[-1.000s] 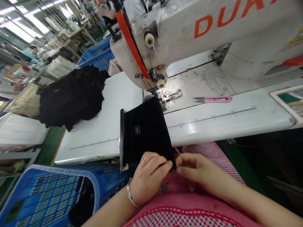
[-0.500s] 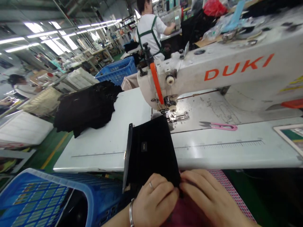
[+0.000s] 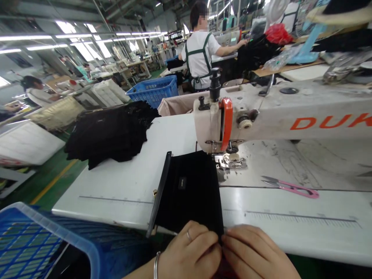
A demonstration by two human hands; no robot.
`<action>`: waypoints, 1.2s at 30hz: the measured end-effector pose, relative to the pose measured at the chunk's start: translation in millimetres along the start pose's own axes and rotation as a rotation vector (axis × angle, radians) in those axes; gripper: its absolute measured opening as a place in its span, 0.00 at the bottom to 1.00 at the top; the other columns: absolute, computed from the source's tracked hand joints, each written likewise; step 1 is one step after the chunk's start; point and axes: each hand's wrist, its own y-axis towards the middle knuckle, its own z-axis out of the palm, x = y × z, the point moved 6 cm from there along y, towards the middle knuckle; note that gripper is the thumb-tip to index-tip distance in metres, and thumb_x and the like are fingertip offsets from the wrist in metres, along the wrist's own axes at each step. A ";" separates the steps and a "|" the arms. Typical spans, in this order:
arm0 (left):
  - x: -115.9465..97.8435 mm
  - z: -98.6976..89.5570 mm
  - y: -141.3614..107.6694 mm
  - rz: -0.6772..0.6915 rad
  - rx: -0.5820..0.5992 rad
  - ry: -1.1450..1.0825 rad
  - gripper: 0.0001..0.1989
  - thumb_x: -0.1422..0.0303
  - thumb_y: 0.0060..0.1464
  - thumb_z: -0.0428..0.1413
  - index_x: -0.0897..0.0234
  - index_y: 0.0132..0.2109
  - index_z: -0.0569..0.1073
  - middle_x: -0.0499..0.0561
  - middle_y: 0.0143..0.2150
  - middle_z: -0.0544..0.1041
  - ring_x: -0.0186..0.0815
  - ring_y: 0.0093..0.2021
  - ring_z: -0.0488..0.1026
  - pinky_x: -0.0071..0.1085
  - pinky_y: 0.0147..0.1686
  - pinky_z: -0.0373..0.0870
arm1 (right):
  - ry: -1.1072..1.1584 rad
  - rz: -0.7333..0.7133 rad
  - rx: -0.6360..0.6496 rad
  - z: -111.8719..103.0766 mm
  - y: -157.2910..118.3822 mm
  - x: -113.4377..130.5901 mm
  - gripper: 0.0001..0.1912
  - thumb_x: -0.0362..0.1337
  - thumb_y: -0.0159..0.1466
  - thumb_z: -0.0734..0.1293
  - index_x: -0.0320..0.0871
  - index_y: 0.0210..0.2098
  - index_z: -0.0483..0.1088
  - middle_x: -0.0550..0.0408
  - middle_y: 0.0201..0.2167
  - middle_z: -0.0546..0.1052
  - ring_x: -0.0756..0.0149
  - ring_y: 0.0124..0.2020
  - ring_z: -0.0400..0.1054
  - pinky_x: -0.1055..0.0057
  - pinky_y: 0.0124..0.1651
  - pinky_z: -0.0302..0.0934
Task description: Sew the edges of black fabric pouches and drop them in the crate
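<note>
A black fabric bag panel (image 3: 193, 190) with a small dark label lies over the front edge of the sewing table, its far right corner close to the presser foot (image 3: 231, 161). Along its left side runs a stiff black strip (image 3: 159, 193) with a small brass-coloured fitting. My left hand (image 3: 194, 248), wearing a ring and bracelet, is closed on the panel's near edge. Beside it, my right hand (image 3: 252, 250) pinches the near right corner. The fingertips almost meet there, and my fingers hide the edge between them.
The white sewing machine (image 3: 273, 112) stands at the right, with pink-handled thread snips (image 3: 293, 186) before it. A stack of black fabric pieces (image 3: 110, 131) lies at the left of the table (image 3: 124, 213). A blue crate (image 3: 95, 248) sits below; a co-worker (image 3: 200, 50) works beyond.
The camera view has shifted, so the machine appears lower and further right. Both hands keep hold of the bag panel's near edge, and its far corner remains by the presser foot.
</note>
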 end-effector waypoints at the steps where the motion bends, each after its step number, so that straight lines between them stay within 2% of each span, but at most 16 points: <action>1: 3.7 0.0 1.7 -0.005 0.001 -0.004 0.09 0.75 0.61 0.49 0.68 0.39 0.74 0.54 0.39 0.76 0.35 0.39 0.70 0.32 0.40 0.71 | 0.010 0.028 -0.018 4.4 -1.9 -2.9 0.17 0.32 0.70 0.54 0.46 0.42 0.74 0.57 0.40 0.79 0.62 0.43 0.72 0.65 0.49 0.67; 4: 14.9 3.2 4.7 -0.003 0.036 -0.043 0.09 0.75 0.61 0.50 0.68 0.43 0.74 0.55 0.44 0.77 0.37 0.43 0.71 0.33 0.43 0.71 | 0.022 0.065 0.003 12.8 -1.2 -10.7 0.18 0.33 0.71 0.53 0.45 0.43 0.74 0.54 0.40 0.79 0.60 0.43 0.71 0.62 0.49 0.66; 10: 33.8 7.0 17.2 0.031 0.094 -0.154 0.08 0.74 0.62 0.50 0.69 0.45 0.73 0.54 0.45 0.77 0.35 0.44 0.72 0.31 0.44 0.71 | 0.002 0.037 0.089 -2.5 29.0 -24.4 0.16 0.32 0.70 0.55 0.43 0.41 0.75 0.54 0.36 0.78 0.64 0.41 0.70 0.68 0.46 0.67; 14: 43.9 9.4 29.7 0.021 0.165 -0.243 0.09 0.75 0.63 0.48 0.71 0.45 0.71 0.54 0.46 0.77 0.32 0.45 0.71 0.29 0.48 0.70 | 0.027 0.075 0.161 -5.6 36.0 -35.2 0.16 0.33 0.70 0.55 0.41 0.43 0.74 0.53 0.42 0.77 0.63 0.45 0.69 0.68 0.49 0.66; 18: 57.2 11.4 38.0 -0.027 0.182 -0.238 0.10 0.74 0.64 0.46 0.69 0.47 0.71 0.51 0.48 0.76 0.32 0.47 0.71 0.30 0.50 0.69 | 0.037 0.080 0.224 -1.5 32.9 -44.2 0.15 0.34 0.70 0.57 0.42 0.51 0.71 0.55 0.50 0.75 0.62 0.49 0.66 0.66 0.52 0.64; 21: 66.3 13.8 43.9 -0.013 0.196 -0.233 0.10 0.74 0.64 0.46 0.68 0.46 0.71 0.50 0.48 0.76 0.33 0.46 0.71 0.32 0.50 0.68 | 0.032 0.096 0.239 2.5 33.2 -52.3 0.16 0.34 0.69 0.58 0.42 0.53 0.69 0.55 0.51 0.74 0.61 0.49 0.65 0.65 0.52 0.64; 25: 79.8 15.3 53.9 0.016 0.191 -0.209 0.09 0.75 0.64 0.47 0.69 0.46 0.72 0.50 0.47 0.77 0.32 0.46 0.71 0.32 0.49 0.68 | 0.016 0.099 0.230 6.7 39.9 -62.8 0.16 0.32 0.68 0.60 0.41 0.54 0.68 0.53 0.50 0.73 0.59 0.48 0.65 0.61 0.50 0.65; 29: 92.8 17.8 62.8 0.056 0.198 -0.182 0.10 0.76 0.62 0.48 0.70 0.47 0.72 0.51 0.48 0.76 0.33 0.48 0.71 0.32 0.52 0.67 | 0.002 0.154 0.323 12.7 51.3 -75.6 0.15 0.33 0.67 0.61 0.43 0.53 0.67 0.52 0.44 0.73 0.58 0.43 0.66 0.56 0.45 0.66; 33: 105.7 21.3 71.2 0.080 0.202 -0.141 0.11 0.77 0.62 0.47 0.69 0.47 0.72 0.51 0.47 0.77 0.33 0.49 0.72 0.32 0.53 0.67 | -0.063 0.173 0.323 11.7 67.2 -88.1 0.11 0.33 0.66 0.61 0.43 0.47 0.69 0.52 0.37 0.73 0.58 0.37 0.67 0.57 0.39 0.68; 36: 115.3 23.8 78.1 0.084 0.193 -0.114 0.11 0.77 0.62 0.47 0.67 0.46 0.73 0.51 0.48 0.78 0.33 0.50 0.72 0.32 0.54 0.67 | -0.105 0.149 0.331 14.1 76.5 -97.7 0.11 0.33 0.64 0.62 0.44 0.46 0.69 0.52 0.37 0.74 0.57 0.37 0.69 0.58 0.37 0.68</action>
